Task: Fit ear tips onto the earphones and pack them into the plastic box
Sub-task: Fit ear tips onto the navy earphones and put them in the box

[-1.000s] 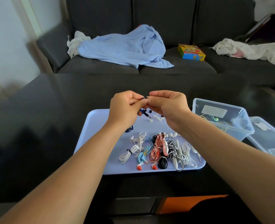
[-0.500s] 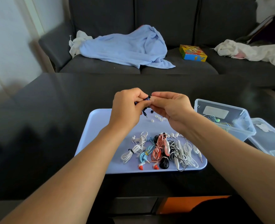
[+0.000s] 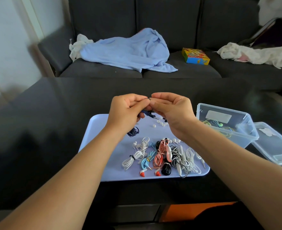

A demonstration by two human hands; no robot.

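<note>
Both hands meet above the lavender tray [image 3: 103,130]: left hand [image 3: 127,112] and right hand [image 3: 171,110] pinching the dark-blue earphone [image 3: 147,112] between fingertips, bundled earphones [image 3: 163,155] nearer underneath, loose white ear tips [image 3: 161,122] just below, clear plastic box [image 3: 246,133] off right.

Background items, sofa and counter.
Dark grey sofa [image 3: 178,30] behind glossy black counter [image 3: 54,130]; on seat cushions, crumpled light-blue cloth [image 3: 125,52], white cloth [image 3: 78,45] touching its left end, colourful box [image 3: 195,56] centre-right, pale crumpled fabric [image 3: 256,54] far right.
</note>
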